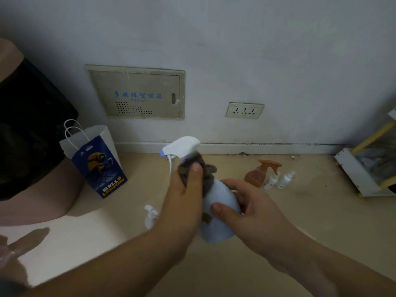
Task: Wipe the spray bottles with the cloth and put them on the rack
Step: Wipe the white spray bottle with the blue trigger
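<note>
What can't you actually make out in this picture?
Head view only:
- Rack: cut off by the right edge; contents blurred.
- Small white sprayer: body hidden behind the left forearm.
- Neck of the blue bottle: covered by the cloth and left hand.
- Two small white bottles: labels too small to read.

We classify this as a residential room. Evidence: recessed wiring panel point(137, 93) at 11 o'clock, wall socket point(244, 110) at 1 o'clock, skirting board point(278, 147), paper shopping bag point(94, 159) at 9 o'clock, storage rack point(348, 166) at 3 o'clock.
</note>
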{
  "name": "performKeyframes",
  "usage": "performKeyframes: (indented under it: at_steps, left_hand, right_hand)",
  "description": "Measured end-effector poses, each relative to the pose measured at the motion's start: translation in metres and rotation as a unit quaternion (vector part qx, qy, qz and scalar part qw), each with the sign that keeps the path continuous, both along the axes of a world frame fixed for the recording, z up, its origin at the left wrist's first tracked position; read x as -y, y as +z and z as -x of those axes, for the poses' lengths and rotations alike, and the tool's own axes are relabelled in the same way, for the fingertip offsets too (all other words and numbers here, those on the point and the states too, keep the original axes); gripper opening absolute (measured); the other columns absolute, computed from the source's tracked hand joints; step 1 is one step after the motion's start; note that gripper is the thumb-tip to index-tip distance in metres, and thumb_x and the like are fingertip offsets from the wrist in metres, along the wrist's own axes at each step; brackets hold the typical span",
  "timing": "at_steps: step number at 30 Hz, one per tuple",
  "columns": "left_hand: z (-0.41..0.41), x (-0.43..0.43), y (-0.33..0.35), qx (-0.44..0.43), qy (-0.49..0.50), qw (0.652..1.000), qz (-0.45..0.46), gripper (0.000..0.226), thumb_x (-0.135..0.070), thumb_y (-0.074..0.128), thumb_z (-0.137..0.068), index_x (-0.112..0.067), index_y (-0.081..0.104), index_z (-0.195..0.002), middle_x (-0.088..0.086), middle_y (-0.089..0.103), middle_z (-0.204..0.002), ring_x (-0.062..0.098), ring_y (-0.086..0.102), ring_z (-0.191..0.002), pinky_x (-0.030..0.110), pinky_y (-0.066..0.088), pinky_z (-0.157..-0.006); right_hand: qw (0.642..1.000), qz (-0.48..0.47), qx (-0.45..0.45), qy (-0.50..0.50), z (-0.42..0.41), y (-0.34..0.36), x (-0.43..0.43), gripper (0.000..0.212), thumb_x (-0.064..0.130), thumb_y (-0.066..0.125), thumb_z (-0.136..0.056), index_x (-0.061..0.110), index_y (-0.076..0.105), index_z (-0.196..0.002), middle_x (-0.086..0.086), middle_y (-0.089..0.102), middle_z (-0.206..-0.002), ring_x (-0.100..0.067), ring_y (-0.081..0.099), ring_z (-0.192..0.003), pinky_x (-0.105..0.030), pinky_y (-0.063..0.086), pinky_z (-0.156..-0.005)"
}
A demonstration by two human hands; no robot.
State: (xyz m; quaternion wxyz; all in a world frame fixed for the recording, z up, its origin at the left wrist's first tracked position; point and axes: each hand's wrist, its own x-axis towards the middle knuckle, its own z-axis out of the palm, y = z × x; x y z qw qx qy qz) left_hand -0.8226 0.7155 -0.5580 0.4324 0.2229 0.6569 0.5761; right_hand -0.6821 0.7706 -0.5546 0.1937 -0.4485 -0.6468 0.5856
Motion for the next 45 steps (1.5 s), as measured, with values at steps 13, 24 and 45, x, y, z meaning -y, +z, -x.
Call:
performKeyframes:
  at_steps: [13,24,45]
  left_hand:
    - [0.012,-0.014,0.006,-0.016,-0.008,1.0,-0.021,0.031,-0.055,0.04,-0.104,-0.04,0.064,-0.117,-0.017,0.068,-0.109,-0.002,0.063,-0.101,0.022,0.048,-0.082]
    - [-0.027,0.032,-0.026,-0.016,-0.158,0.987,0.021,0.021,-0.056,0.038,-0.102,-0.06,0.051,-0.118,-0.053,0.056,-0.112,-0.036,0.044,-0.108,0.003,0.033,-0.092]
    - [-0.021,0.008,0.007,-0.017,-0.043,0.997,-0.061,0.047,-0.057,0.045,-0.089,-0.04,0.054,-0.131,-0.017,0.068,-0.119,-0.005,0.066,-0.105,0.02,0.056,-0.09]
  right_hand:
    - [0.998,0.059,-0.028,-0.009,-0.003,0.007,-0.002,0.032,0.014,0.072,-0.096,0.026,0.067,-0.125,0.002,0.08,-0.108,-0.019,0.078,-0.096,-0.047,0.064,-0.087]
    - [0.986,0.077,-0.11,-0.1,-0.015,0.021,-0.03,0.037,0.017,0.067,-0.097,0.02,0.065,-0.134,-0.002,0.08,-0.108,-0.026,0.079,-0.094,-0.05,0.065,-0.078]
    - [0.978,0.166,-0.117,-0.056,-0.016,0.017,-0.022,0.03,0.019,0.067,-0.098,0.019,0.069,-0.128,-0.011,0.079,-0.113,-0.035,0.077,-0.101,-0.066,0.059,-0.089]
